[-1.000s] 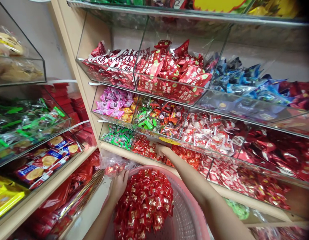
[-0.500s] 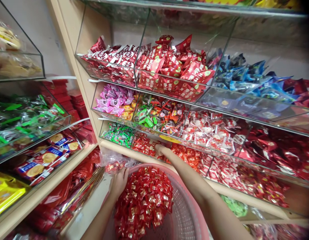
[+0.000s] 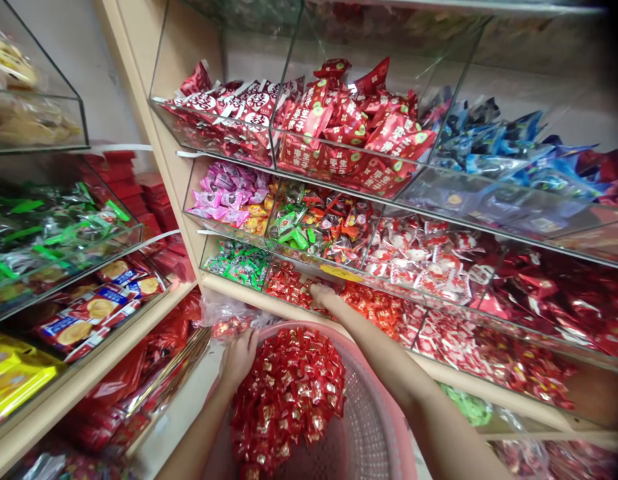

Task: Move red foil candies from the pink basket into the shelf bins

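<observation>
A pink plastic basket (image 3: 373,400) stands below the shelf, partly filled with a heap of red-wrapped candies (image 3: 289,393). My left hand (image 3: 239,357) is closed over the basket's left rim. My right hand (image 3: 323,295) reaches into the lowest shelf row, into a clear bin of red-wrapped candies (image 3: 289,283). Its fingertips are hidden among the wrappers, so what they hold cannot be made out. Orange-wrapped candies (image 3: 373,308) lie just right of that hand. Beside my left hand sits a clear plastic bag (image 3: 231,327) with red candies in it.
Clear bins above hold red snack packets (image 3: 349,127), blue packets (image 3: 509,150), pink-wrapped candies (image 3: 231,190) and white-and-red ones (image 3: 423,257). A wooden shelf edge (image 3: 453,373) runs in front of the bottom bins. Biscuit packs (image 3: 99,310) fill a left-hand shelf.
The view has shifted slightly. My left hand stays at the basket rim, and my right hand remains in the same bin with little visible movement.
</observation>
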`<state>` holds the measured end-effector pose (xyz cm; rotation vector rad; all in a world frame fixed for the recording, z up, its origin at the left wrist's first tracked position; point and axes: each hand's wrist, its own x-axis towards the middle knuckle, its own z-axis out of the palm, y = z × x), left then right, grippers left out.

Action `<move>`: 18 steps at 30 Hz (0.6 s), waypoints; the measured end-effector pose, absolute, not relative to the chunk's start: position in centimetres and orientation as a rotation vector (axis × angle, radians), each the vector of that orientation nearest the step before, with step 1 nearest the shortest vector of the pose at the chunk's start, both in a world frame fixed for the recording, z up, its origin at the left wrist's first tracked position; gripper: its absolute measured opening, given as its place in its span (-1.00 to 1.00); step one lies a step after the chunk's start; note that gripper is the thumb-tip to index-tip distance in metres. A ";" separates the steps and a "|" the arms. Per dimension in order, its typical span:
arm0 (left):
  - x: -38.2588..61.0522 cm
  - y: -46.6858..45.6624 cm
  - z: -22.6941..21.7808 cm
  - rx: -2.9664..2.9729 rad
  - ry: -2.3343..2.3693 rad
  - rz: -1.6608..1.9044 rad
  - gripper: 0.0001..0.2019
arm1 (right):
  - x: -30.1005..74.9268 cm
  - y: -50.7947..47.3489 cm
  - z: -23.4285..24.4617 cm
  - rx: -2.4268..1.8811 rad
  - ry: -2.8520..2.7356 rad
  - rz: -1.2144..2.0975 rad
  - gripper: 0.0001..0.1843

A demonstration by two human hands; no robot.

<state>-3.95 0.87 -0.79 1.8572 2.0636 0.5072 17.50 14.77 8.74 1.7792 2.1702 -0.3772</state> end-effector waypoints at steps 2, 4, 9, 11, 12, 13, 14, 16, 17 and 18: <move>-3.9 0.8 -0.5 1.867 2.073 0.499 -0.61 | 17.7 14.1 10.0 1.786 2.210 -0.329 -0.60; -3.8 0.8 -0.3 1.874 2.077 0.494 -0.61 | 17.9 13.1 11.3 1.776 2.313 -0.297 -0.62; -3.8 0.8 -0.5 1.880 2.077 0.480 -0.60 | 18.3 7.9 11.5 1.512 2.798 -0.555 -0.70; -3.8 0.8 -0.7 1.885 2.079 0.493 -0.61 | 18.4 5.5 10.3 1.438 2.792 -0.667 -0.70; -3.8 0.8 -0.8 1.889 2.077 0.501 -0.61 | 18.5 4.5 9.5 1.403 2.755 -0.690 -0.69; -3.9 0.8 -0.8 1.893 2.076 0.509 -0.61 | 18.6 3.6 8.8 1.371 2.704 -0.701 -0.70; -3.9 0.8 -0.9 1.899 2.074 0.515 -0.61 | 18.7 2.9 8.2 1.338 2.654 -0.711 -0.70; -3.9 0.7 -0.9 1.911 2.067 0.522 -0.61 | 18.8 2.1 7.3 1.270 2.555 -0.748 -0.71; -3.9 0.7 -0.9 1.914 2.066 0.523 -0.61 | 18.8 2.0 7.1 1.246 2.518 -0.770 -0.70; -3.8 0.7 -0.8 1.916 2.066 0.527 -0.61 | 18.7 2.0 7.0 1.226 2.487 -0.787 -0.68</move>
